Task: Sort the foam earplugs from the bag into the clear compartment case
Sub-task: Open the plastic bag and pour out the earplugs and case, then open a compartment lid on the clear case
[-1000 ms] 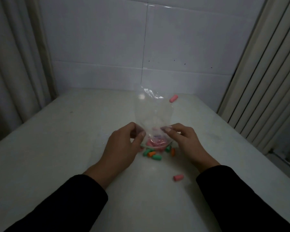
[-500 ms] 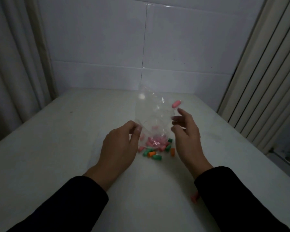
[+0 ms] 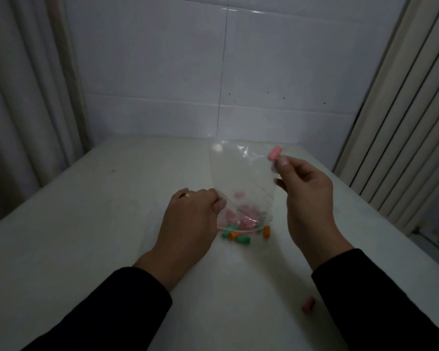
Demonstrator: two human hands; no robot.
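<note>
A: Above the heap of earplugs [image 3: 241, 224], the clear bag [image 3: 241, 178] is held upright over the table [image 3: 86, 224]. Its near-left edge is pinched by the left hand [image 3: 190, 224], with the fingers curled onto the plastic. Its upper right corner is pinched by the right hand [image 3: 304, 196] between thumb and forefinger.

B: And the pink earplug [image 3: 275, 153] beside that upper corner?

A: It is seen just above the right thumb tip, tilted, with its long axis going up and to the right. Whether it is stuck to the bag, lying behind it on the table, or held, cannot be told.

B: Which hand is nearer to the heap?

A: The left one; it is placed just beside the heap, on its left. The right hand is raised, above and to the right of it. Pink pieces are seen inside the bottom of the bag, and green and orange ones are lying on the table at the bag's mouth. One more orange-pink earplug [image 3: 308, 304] is lying well apart from the heap, nearer to the person, by the right sleeve [image 3: 380, 300].

B: And the compartment case?

A: It is not seen in view. The table is pale and smooth; behind the heap a white tiled wall [image 3: 213, 72] is seen, to its left a curtain [image 3: 23, 97], and to its right ribbed panels [image 3: 403, 110]. The room is dimly lit.
</note>
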